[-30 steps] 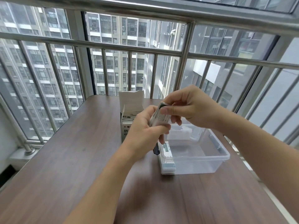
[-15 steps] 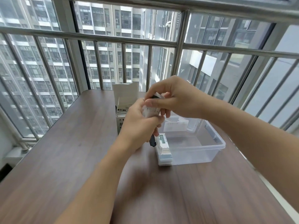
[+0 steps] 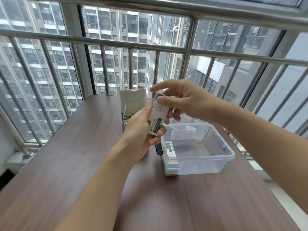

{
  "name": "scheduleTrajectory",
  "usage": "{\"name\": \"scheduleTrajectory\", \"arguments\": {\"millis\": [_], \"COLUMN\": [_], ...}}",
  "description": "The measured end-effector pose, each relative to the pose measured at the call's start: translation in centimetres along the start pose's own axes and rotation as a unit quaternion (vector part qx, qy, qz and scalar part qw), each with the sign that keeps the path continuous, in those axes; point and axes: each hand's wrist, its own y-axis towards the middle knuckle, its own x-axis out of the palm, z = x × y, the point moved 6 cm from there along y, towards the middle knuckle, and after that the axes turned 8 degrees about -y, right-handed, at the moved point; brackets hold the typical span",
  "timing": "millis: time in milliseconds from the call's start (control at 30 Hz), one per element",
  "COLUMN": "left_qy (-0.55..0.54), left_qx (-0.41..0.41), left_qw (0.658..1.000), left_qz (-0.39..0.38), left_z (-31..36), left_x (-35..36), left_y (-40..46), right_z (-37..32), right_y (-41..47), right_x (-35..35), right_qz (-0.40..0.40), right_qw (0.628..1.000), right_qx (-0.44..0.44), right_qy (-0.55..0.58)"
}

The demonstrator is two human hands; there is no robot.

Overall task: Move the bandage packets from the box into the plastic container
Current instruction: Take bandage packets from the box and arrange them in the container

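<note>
My left hand (image 3: 141,132) grips a stack of white and green bandage packets (image 3: 157,116), held upright above the table. At the stack's top edge my right hand (image 3: 181,100) pinches a packet with its thumb, while the index finger sticks out to the left. Behind my left hand stands the open white bandage box (image 3: 131,104), its flap up. The clear plastic container (image 3: 208,154) sits on the table to the right of my left hand. More packets (image 3: 170,152) stand against its left wall.
The brown wooden table (image 3: 83,155) runs to a metal balcony railing (image 3: 133,45) at the back and right. A dark blue latch (image 3: 159,150) hangs at the container's left side. The container's clear lid (image 3: 183,133) lies behind it.
The stack has tilted so its printed face shows. My right hand has spread its fingers, the index finger now sticking out instead of being curled over the top.
</note>
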Motion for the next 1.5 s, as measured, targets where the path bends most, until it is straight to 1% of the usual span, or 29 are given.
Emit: {"name": "scheduleTrajectory", "arguments": {"millis": [100,167,300,400,600,767,900,967,1033,1100,1200,1300,1367,1400,1500], "left_qy": [0.016,0.047,0.132,0.162,0.161,0.144,0.124,0.132,0.151,0.194,0.309,0.428,0.477,0.489,0.501], "left_qx": [-0.003,-0.002,0.024,0.055,0.054,0.026,0.002,0.043,0.128,0.204,0.276,0.290,0.281,0.275,0.254], "left_qw": [1.000,0.999,0.991,0.985,0.985,0.989,0.992,0.990,0.978,0.952,0.900,0.847,0.825,0.820,0.822], "left_qz": [0.001,-0.001,0.013,0.028,0.037,0.010,-0.034,0.004,0.070,0.120,0.136,0.122,0.116,0.110,0.090], "left_z": [-0.3,-0.5,-0.5,-0.4,-0.5,-0.7,-0.7,0.0,1.0,1.8,2.1,1.6,1.2,0.9,0.3], "left_x": [0.0,0.1,0.1,0.0,0.1,0.2,0.9,0.4,-0.6,-1.4,-1.3,-0.5,-0.4,-0.5,-0.8], "left_y": [0.1,0.2,0.3,0.3,0.2,0.2,-0.1,0.0,0.0,-0.1,-0.3,-0.4,-0.3,-0.1,0.3], "right_z": [0.6,0.9,0.8,0.5,0.6,1.3,2.1,2.9,3.8,4.6,5.5,7.1,8.5,9.1,10.0], "right_y": [-0.4,-0.6,-0.7,-0.7,-0.6,-0.8,-1.2,-1.6,-2.0,-2.4,-2.0,-2.0,-1.9,-1.9,-1.9], "right_x": [-0.4,-0.6,-0.6,-0.6,-0.6,-0.6,-1.9,-3.4,-4.5,-4.8,-4.1,-2.1,-0.4,0.3,1.9], "right_qz": [-0.039,-0.055,-0.095,-0.110,-0.099,-0.091,-0.093,-0.103,-0.150,-0.213,-0.270,-0.330,-0.341,-0.341,-0.337], "right_qw": [0.998,0.996,0.993,0.992,0.991,0.993,0.993,0.988,0.976,0.959,0.932,0.891,0.878,0.877,0.879], "right_qx": [0.029,0.050,0.066,0.064,0.064,0.053,0.067,0.110,0.153,0.183,0.215,0.261,0.280,0.285,0.286], "right_qy": [0.040,0.043,0.002,-0.021,-0.064,-0.060,0.004,0.044,0.031,-0.032,-0.106,-0.168,-0.183,-0.185,-0.177]}}
